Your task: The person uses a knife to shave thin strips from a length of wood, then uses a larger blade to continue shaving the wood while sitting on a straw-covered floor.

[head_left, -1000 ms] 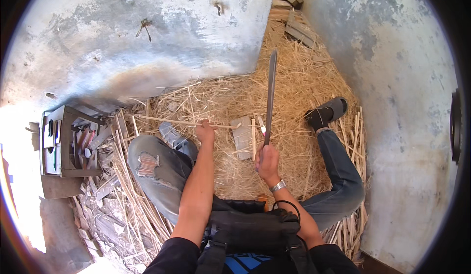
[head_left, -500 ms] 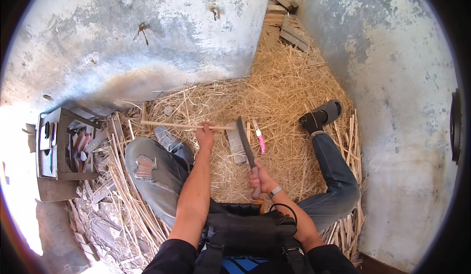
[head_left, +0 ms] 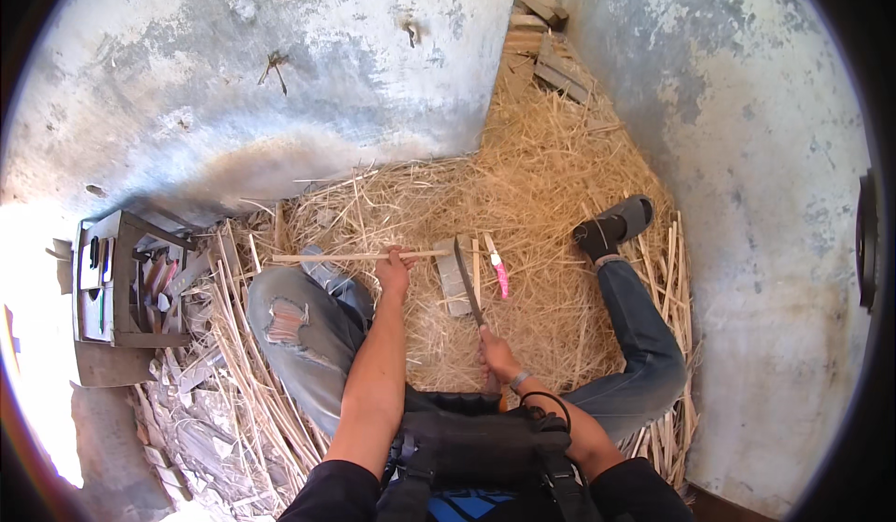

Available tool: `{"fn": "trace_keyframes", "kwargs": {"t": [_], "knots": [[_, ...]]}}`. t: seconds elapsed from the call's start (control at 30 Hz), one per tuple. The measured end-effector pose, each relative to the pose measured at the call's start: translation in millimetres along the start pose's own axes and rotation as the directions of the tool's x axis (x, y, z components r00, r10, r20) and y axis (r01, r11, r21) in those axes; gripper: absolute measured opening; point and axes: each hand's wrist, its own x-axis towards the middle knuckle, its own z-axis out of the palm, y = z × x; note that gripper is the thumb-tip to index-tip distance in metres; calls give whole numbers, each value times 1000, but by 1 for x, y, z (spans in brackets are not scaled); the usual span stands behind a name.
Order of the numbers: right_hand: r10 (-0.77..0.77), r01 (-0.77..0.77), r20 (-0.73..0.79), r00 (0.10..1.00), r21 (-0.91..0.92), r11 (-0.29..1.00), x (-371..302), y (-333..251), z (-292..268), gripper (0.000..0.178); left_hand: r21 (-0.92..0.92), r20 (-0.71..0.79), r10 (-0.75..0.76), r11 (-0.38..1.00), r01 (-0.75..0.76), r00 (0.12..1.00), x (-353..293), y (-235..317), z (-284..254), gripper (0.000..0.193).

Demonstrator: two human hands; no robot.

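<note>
My left hand [head_left: 396,270] is closed around a long thin wooden stick [head_left: 336,258], held level from left to right. The stick's right end rests over a small flat block [head_left: 453,289] on the straw. In my right hand [head_left: 498,358] is the handle of a machete [head_left: 469,286]; its dark blade points away from me, beside the stick's end and across the block's right side. A short pale strip [head_left: 476,271] lies just right of the blade. Farther right, a knife with a pink handle [head_left: 501,279] lies on the straw.
Loose straw [head_left: 541,167] covers the floor between my legs. Long sticks lie in piles at left [head_left: 224,307] and along the right wall [head_left: 677,307]. A wooden box [head_left: 117,279] with tools stands at left. Planks [head_left: 560,74] lie in the far corner.
The machete blade has come down toward the block and its edge now faces differently, seen thinner. A short strip now shows beside the blade. The stick stays in my left hand, slightly lower in view.
</note>
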Motion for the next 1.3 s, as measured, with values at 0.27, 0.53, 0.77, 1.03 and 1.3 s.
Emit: {"fn": "trace_keyframes", "kwargs": {"t": [0.27, 0.53, 0.77, 1.03, 1.3], "knots": [[-653, 653, -101, 750, -38, 756, -53, -88, 11, 54, -20, -21, 2, 1000, -2, 1000, 0, -2, -9, 22], [-358, 281, -84, 930, -465, 840, 23, 28, -18, 54, 14, -8, 6, 1000, -6, 1000, 18, -2, 0, 23], [154, -374, 473, 868, 417, 828, -9, -50, -55, 60, -87, 2, -56, 995, 56, 998, 1, -4, 3, 22], [-430, 405, 88, 898, 212, 889, -59, -123, -1, 33, -133, 31, -15, 991, 19, 999, 3, -3, 0, 21], [-345, 273, -188, 920, -324, 906, 21, 0, -14, 43, -51, -29, -111, 993, 109, 993, 5, -4, 2, 26]]}}
